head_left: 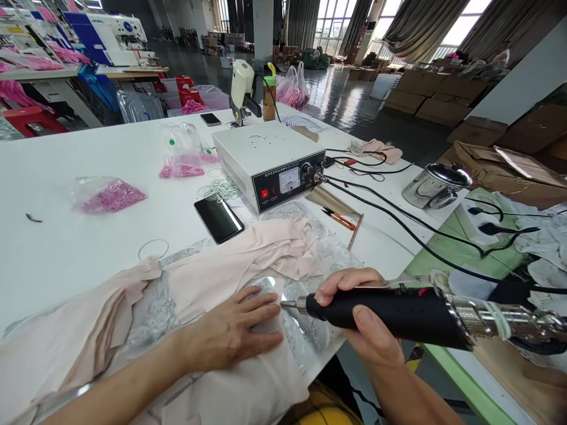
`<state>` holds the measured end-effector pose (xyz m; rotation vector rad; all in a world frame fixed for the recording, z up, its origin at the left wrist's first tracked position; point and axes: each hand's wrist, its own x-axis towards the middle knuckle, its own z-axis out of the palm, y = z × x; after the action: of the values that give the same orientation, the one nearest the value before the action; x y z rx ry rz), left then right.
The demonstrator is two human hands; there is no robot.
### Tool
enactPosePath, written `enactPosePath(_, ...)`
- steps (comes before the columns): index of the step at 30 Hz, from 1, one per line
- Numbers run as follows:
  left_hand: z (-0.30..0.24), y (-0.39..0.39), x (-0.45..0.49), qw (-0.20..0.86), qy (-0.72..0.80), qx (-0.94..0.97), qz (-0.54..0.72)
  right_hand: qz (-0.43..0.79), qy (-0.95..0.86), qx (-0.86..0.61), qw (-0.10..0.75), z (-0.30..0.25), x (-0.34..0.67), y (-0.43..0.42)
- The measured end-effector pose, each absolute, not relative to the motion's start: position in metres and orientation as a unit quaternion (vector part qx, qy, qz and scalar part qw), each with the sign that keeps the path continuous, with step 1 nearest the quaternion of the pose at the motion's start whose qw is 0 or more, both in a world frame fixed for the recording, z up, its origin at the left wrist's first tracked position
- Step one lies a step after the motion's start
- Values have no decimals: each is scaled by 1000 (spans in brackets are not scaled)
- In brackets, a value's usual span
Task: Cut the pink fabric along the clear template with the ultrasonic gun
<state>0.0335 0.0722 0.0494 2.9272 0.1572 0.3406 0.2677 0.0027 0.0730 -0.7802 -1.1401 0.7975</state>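
My left hand (230, 330) lies flat, fingers spread, on pale pink fabric (248, 254) that is spread over a clear sheet with a lace pattern (310, 336) at the table's near edge. My right hand (363, 319) is wrapped round a black handheld tool (390, 310). Its metal tip points left, close to my left fingertips and just above the fabric. A black cable (398, 227) runs from the tool's metal rear end to a white control box (270, 162) with a dial and a red switch.
A black phone (219, 218) lies left of the box. Bags of pink rings (108, 195) sit on the white table (66, 236). A steel pot (436, 186), orange-handled snips (339, 219) and a cutting machine (243, 88) are beyond. Cardboard boxes stand at the right.
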Motion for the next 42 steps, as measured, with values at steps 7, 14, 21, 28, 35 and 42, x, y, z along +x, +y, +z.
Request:
enactPosePath(7, 53, 72, 34, 90, 48, 989, 106, 362, -512, -343, 699, 71, 266, 4)
enactPosePath(14, 52, 73, 35, 88, 49, 989, 109, 362, -538, -351, 675, 72, 269, 5)
enactPosePath(21, 55, 72, 32, 126, 63, 984, 110, 338, -465, -353, 738, 73, 270, 2)
enactPosePath(28, 57, 67, 35, 144, 73, 983, 92, 319, -392, -371, 779, 66, 286, -10)
enactPosePath(35, 71, 44, 25, 113, 179, 966, 149, 290, -335, -396, 804, 61, 300, -21)
enactPosePath(42, 72, -15, 18, 78, 361, 908, 197, 294, -328, -406, 801, 56, 316, -21)
